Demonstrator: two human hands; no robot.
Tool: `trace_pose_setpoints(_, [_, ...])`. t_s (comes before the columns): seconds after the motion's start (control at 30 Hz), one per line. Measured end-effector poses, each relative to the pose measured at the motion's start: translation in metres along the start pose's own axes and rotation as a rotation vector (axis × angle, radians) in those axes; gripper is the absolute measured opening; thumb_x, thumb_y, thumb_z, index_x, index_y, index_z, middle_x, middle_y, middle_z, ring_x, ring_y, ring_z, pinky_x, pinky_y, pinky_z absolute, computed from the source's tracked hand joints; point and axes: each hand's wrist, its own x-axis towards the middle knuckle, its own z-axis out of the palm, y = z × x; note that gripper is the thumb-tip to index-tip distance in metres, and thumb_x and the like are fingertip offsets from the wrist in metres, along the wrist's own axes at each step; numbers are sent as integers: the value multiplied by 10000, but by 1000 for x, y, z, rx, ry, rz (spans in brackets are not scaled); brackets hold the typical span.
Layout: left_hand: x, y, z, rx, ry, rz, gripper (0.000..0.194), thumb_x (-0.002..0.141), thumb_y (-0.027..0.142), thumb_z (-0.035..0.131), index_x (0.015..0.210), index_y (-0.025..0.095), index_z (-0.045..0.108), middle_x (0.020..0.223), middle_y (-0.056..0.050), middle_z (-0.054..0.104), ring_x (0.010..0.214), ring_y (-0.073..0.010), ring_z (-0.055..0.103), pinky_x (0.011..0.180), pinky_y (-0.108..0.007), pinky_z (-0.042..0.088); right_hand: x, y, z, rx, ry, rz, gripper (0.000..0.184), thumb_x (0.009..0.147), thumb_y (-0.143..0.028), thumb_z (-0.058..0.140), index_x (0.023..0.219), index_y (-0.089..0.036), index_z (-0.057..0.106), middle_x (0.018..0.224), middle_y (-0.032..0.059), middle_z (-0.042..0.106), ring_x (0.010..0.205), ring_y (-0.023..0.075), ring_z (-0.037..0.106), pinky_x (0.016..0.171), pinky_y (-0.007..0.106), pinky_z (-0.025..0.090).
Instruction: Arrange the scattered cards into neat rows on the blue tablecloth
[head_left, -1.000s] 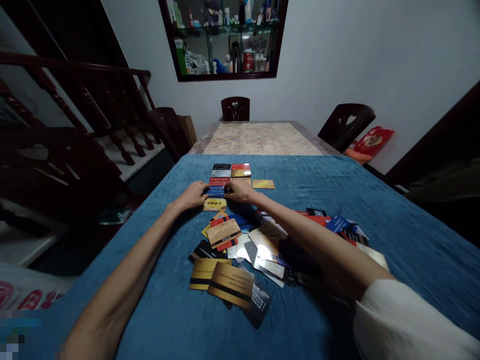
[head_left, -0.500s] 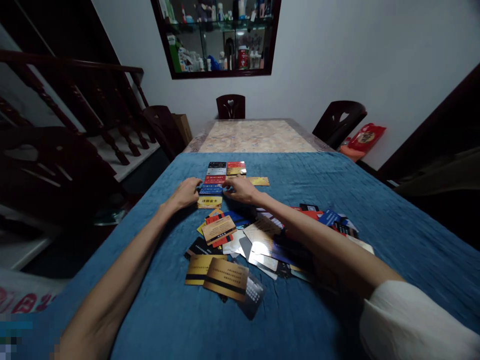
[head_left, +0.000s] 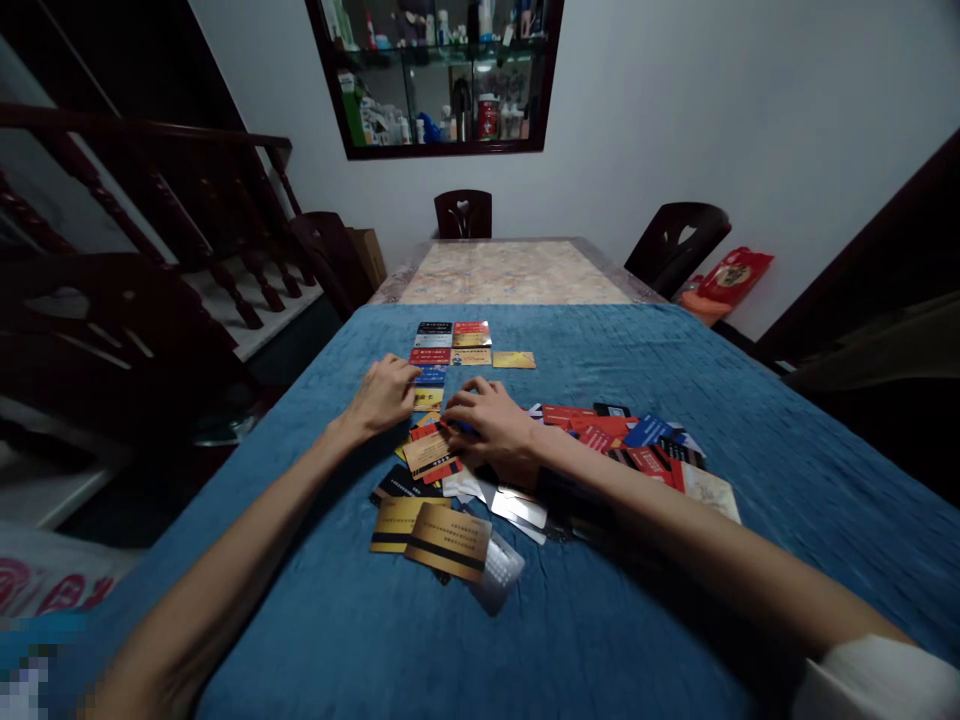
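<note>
My left hand (head_left: 382,395) rests at the left side of the blue card (head_left: 432,375) and the yellow card (head_left: 430,399), its fingers bent but apart and partly covering both. Above these lie a red card (head_left: 429,356) and a black-and-silver card (head_left: 434,335). To their right are a red-and-gold card (head_left: 472,332), a beige card (head_left: 471,357) and a gold card (head_left: 514,360). Over the near pile, my right hand (head_left: 491,420) hovers or rests with spread fingers, palm down. An orange-beige card (head_left: 433,456) lies by its fingertips; what is beneath the palm is hidden.
Loose cards lie across the blue cloth (head_left: 300,600), with two gold striped cards (head_left: 448,541) nearest me and red cards (head_left: 570,413) at the right. Beyond the cloth shows the bare tabletop (head_left: 510,270). Dark chairs (head_left: 679,245) stand around the table.
My right hand has moved from beside the blue card back towards me, onto the pile. My left hand has shifted slightly right, now covering part of the blue and yellow cards.
</note>
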Motion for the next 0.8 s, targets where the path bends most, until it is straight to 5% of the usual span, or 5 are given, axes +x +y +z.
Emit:
trace_pose_setpoints(0.2, [-26,36,-3,-43,23,117,223,865,137,488,930,140,702,938,-117,707,979,-281,570,822,-430,471,-12,-7,6,-9,-76,-76,416,919,-420,615,1281,-215,630,1414,106,581,1296,364,342,935,506,318])
trace_pose_setpoints(0.5, [-47,63,5,-176,73,219,193,886,156,518,777,154,677,859,-96,667,934,-245,557,866,-425,486,-27,-6,3,-19,-84,18,315,948,-363,593,1216,-217,670,1402,99,604,1271,354,391,953,519,323])
trace_pose_setpoints(0.8, [-53,63,2,-292,0,261,238,806,259,662,1018,158,699,1053,-106,626,1030,-273,527,946,-476,476,-40,4,-1,2,-105,53,353,897,-328,642,1234,-225,662,1374,109,615,1250,350,418,928,486,341])
